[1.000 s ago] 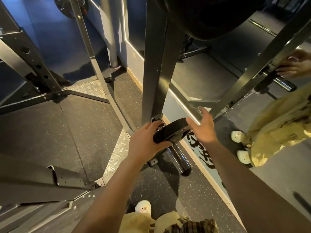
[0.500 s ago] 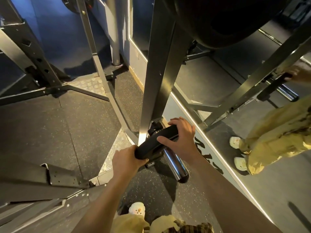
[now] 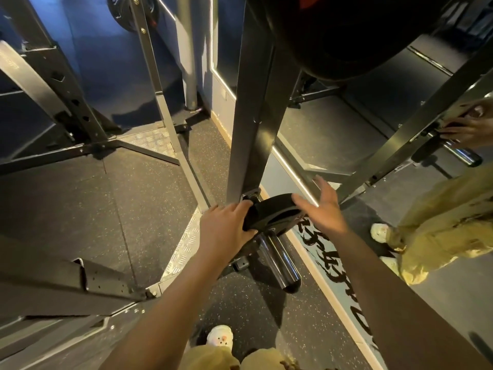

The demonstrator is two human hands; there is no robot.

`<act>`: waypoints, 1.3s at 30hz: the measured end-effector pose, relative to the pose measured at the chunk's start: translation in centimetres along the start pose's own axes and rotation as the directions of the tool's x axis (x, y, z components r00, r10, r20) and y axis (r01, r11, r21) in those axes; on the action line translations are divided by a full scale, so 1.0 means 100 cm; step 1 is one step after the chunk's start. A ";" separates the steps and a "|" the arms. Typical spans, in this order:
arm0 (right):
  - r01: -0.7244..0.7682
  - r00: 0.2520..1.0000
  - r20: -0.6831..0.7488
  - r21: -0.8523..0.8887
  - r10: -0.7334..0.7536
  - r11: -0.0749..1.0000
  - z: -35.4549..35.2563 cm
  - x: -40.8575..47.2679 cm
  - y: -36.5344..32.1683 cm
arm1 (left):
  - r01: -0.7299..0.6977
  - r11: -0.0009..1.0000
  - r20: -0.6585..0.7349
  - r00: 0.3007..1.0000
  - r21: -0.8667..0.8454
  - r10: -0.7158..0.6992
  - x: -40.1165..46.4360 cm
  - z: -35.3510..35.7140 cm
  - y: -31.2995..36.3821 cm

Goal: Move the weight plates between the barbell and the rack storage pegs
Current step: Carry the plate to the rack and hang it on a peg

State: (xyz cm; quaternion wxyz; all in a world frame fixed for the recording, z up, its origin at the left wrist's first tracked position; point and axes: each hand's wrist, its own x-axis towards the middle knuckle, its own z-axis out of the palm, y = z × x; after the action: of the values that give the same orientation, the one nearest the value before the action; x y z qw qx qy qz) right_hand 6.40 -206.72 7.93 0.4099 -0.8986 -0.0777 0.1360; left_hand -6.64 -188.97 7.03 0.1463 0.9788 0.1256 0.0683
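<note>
My left hand (image 3: 226, 231) grips the near edge of the small black weight plate (image 3: 272, 213), fingers curled over its rim and the thumb side under it. My right hand (image 3: 321, 209) is open, fingers straight and spread, with the palm against the plate's right edge; I cannot tell how firmly it presses.

The plate sits between my two hands, threaded on the storage peg (image 3: 277, 260) close to the foot of the rack post (image 3: 250, 124). It tilts, its broad face turned up toward me. The shiny free end of the peg sticks out below the plate, toward my body, just under my left wrist.

Above my hands a big dark plate (image 3: 346, 36) hangs on the same post and fills the top of the view, over the space where my right hand works. To the right of my right hand runs a mirror (image 3: 360, 124) with a lit edge strip; it reflects the rack, a hand and yellow trousers. Left of my left hand lie the rack's base bars and a patch of ridged metal plate (image 3: 186, 247) on the speckled rubber floor (image 3: 80, 204). Below my arms I see a white shoe (image 3: 220, 339) and yellow trousers (image 3: 240, 359).
</note>
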 end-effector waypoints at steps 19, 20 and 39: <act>0.180 0.968 0.169 0.036 -0.184 0.983 0.040 0.002 -0.012 | 0.248 0.870 0.154 0.968 -0.427 -0.200 -0.031 0.033 -0.042; 0.146 0.973 0.172 0.054 -0.154 0.988 0.034 0.005 -0.011 | 0.191 0.906 0.147 0.978 -0.376 -0.145 -0.025 0.027 -0.041; 0.488 0.873 0.278 -0.504 -0.402 0.712 0.061 -0.023 -0.029 | 0.487 0.695 0.280 0.873 -0.530 -0.399 -0.041 0.050 -0.045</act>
State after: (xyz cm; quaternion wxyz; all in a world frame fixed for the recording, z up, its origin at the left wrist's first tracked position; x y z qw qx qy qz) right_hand 2.23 -201.09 6.74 0.1420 -0.9200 -0.3585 0.0703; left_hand -10.76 -187.23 0.54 0.4607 0.8279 0.3200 -0.0043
